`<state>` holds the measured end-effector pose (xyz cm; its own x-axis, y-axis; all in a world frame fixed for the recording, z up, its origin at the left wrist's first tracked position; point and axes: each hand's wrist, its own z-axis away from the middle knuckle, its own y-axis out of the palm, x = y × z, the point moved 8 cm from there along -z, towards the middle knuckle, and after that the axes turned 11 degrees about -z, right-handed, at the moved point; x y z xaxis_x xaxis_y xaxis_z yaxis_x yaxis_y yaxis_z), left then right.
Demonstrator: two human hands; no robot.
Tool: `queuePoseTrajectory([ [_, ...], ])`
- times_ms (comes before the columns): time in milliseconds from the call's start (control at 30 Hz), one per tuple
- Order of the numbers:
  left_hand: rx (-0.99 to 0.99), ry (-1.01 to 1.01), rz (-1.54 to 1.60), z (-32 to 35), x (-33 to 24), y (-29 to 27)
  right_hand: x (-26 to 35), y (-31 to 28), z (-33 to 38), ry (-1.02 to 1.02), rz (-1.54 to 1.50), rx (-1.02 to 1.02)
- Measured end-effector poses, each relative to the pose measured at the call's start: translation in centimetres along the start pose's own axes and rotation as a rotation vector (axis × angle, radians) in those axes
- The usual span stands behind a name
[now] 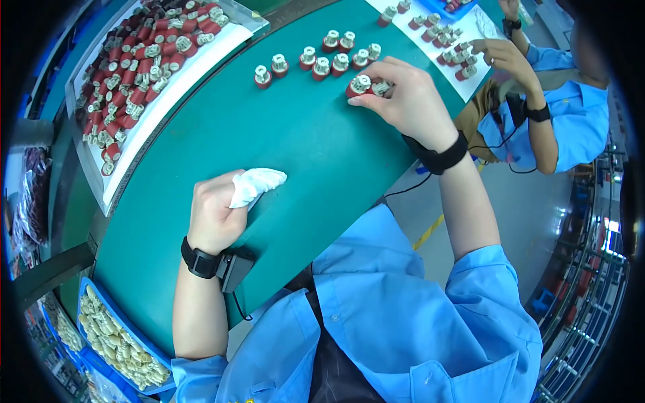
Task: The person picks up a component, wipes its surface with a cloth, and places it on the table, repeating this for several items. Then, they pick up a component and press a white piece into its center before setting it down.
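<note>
Nearest, the wearer's light-blue, long-cut work shirt (396,309) fills the lower edge. At lower left, a blue plastic bin (127,332) holds many small cream-coloured pieces (111,329), beside the smooth green counter (289,127). Over the counter's near part, the left hand (216,211) is clenched, its fingers folded around a crumpled white cloth (259,185) that projects to the right; a black wrist strap (200,262) carries a small black box (235,270). Further away, the right hand (418,104), with a broad black wristband (440,156), grasps a dark-red cylindrical part with a silvery metal top (359,85) between thumb and fingers, above the counter's right half. A second such part (381,88) shows partly beneath the fingers; whether it is also gripped cannot be told. Beyond, nine similar red parts (321,68) stand upright in a loose band. At upper left, a pale shallow tray (144,151) contains a heap of red-and-silver parts (134,74). At upper right, further parts (440,37) stand on a white sheet (410,30), and a co-worker in blue (578,124) extends a hand (514,62) near them.
</note>
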<state>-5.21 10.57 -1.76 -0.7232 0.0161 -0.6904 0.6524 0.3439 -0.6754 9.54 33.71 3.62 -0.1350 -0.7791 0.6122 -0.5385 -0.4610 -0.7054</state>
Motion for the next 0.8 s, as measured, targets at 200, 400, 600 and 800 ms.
queuePoseTrajectory([
  [200,-0.045,0.000,-0.032,-0.1,-0.2,0.0,-1.8,2.3,-1.9,-0.023,0.034,0.107],
  [400,-0.110,0.018,0.054,0.0,-0.1,-0.9,-0.5,1.7,-1.8,-0.119,0.077,0.032],
  [600,-0.100,0.048,0.108,0.1,0.0,-1.2,6.3,-1.0,-0.7,0.006,0.124,0.000],
  [800,0.095,0.225,0.133,0.2,-1.7,0.1,12.5,3.1,0.2,-0.293,-0.293,0.251],
])
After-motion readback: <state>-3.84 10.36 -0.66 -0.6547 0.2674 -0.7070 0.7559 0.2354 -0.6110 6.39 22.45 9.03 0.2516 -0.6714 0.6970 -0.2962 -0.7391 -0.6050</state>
